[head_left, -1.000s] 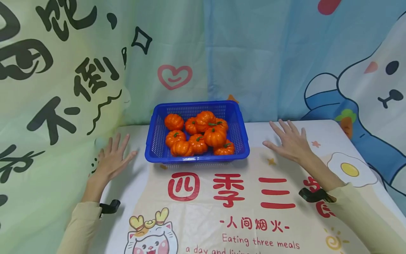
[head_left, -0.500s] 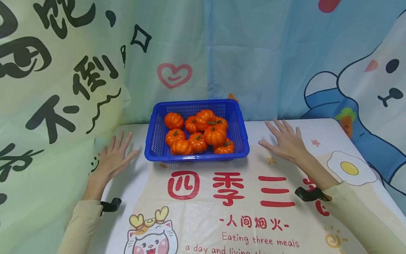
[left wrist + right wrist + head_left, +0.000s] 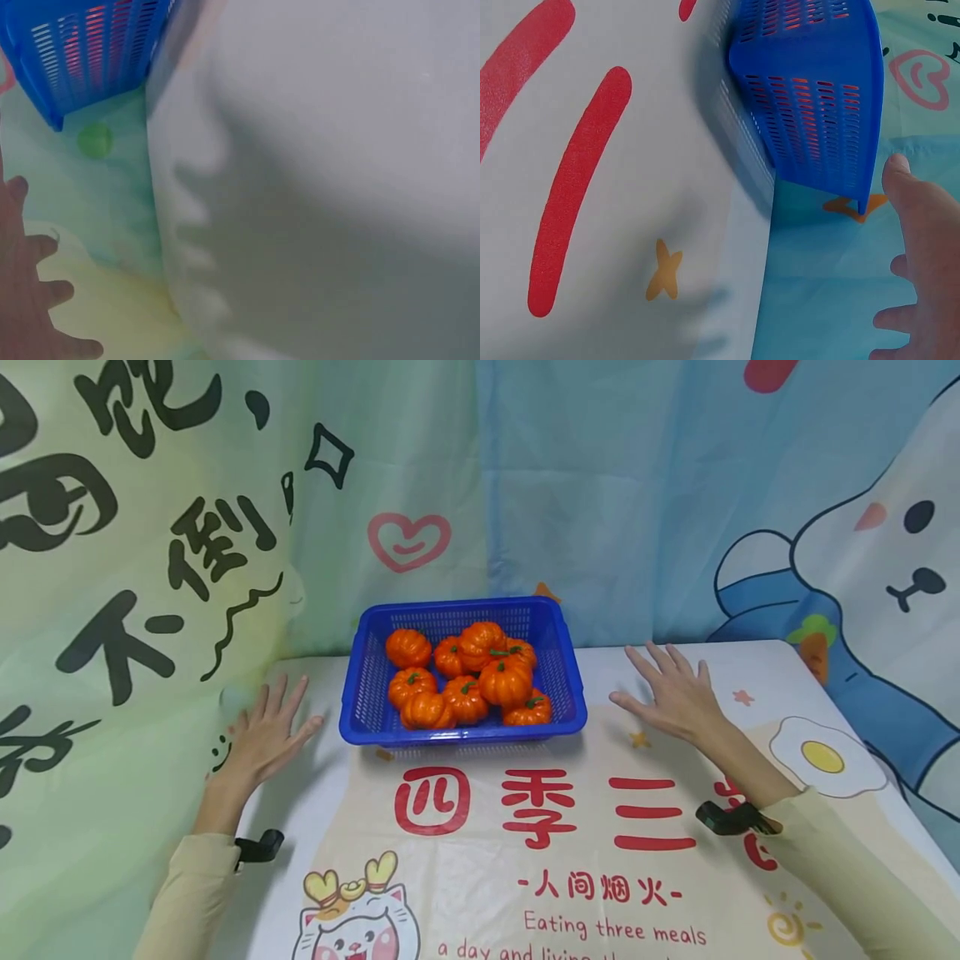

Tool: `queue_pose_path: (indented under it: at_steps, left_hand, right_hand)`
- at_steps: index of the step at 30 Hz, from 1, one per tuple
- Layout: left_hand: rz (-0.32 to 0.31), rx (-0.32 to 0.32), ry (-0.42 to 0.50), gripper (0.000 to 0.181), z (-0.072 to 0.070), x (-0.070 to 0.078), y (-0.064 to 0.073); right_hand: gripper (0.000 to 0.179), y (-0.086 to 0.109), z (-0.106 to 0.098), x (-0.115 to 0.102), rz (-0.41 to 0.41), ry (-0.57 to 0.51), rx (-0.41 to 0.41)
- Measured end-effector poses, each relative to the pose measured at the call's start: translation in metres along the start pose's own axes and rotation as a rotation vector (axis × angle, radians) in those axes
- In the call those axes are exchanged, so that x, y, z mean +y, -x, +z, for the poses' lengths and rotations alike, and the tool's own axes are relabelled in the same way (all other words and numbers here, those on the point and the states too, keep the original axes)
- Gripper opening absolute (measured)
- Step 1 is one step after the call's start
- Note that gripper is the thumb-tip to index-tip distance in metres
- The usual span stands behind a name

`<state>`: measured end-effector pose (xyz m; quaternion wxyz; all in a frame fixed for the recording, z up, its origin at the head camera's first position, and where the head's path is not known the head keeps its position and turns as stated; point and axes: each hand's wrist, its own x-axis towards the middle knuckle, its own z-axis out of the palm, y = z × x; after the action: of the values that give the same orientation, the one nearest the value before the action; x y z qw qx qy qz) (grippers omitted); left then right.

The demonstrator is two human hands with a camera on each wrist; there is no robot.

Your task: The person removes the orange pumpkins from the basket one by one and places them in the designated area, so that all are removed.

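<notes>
A blue plastic basket [image 3: 462, 737] stands at the back middle of the table, with several small orange pumpkins [image 3: 466, 699] with green stems in it. To its left my left hand [image 3: 262, 742] hovers over the table, fingers spread and holding nothing. My right hand [image 3: 678, 697] hovers on the other side, also spread and holding nothing. Neither touches the basket. In the left wrist view the basket's slotted wall [image 3: 90, 60] shows at upper left, with fingers [image 3: 56, 292] at the left edge. In the right wrist view my thumb [image 3: 900, 176] appears beside the basket wall [image 3: 810, 127].
The table is covered by a printed cloth [image 3: 480, 810] with red characters and cartoon pictures. Behind the table hangs a printed curtain [image 3: 570, 510], which also runs down the left side. A black wrist camera [image 3: 258, 846] sits on the left wrist, another [image 3: 727, 818] on the right.
My right hand has shifted slightly left, toward the basket. The left hand stays almost where it was. The basket and pumpkins keep their places, while the head view shifts a little.
</notes>
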<state>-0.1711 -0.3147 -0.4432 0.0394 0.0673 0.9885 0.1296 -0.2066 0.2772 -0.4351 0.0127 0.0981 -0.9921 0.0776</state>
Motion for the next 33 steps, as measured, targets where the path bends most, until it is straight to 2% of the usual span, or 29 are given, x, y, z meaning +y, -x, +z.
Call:
queue_pose_path:
  at_steps: [6,12,22,25,30,33]
  left_hand:
    - [-0.001,-0.014,0.004,0.075,0.001,0.001,-0.001]
    - [0.022,-0.027,0.044,0.075,0.000,0.009,-0.005]
    - [0.065,0.019,0.090,0.074,-0.003,0.021,-0.017]
    - [0.099,0.040,0.157,0.070,-0.002,0.024,-0.021]
    - [0.178,0.065,0.352,0.065,0.001,0.030,-0.035]
    - [0.192,0.039,0.471,0.067,0.002,0.036,-0.044]
  right_hand:
    - [0.088,0.000,0.000,0.000,0.001,0.001,0.004]
    - [0.087,0.000,-0.004,-0.005,-0.011,0.001,0.022]
    - [0.086,-0.005,-0.012,-0.017,-0.044,0.012,0.043]
    - [0.086,-0.009,-0.014,-0.020,-0.055,-0.012,0.052]
    - [0.085,-0.021,-0.017,-0.026,-0.072,-0.115,0.080]
    - [0.083,-0.030,-0.019,-0.032,-0.087,-0.184,0.088]
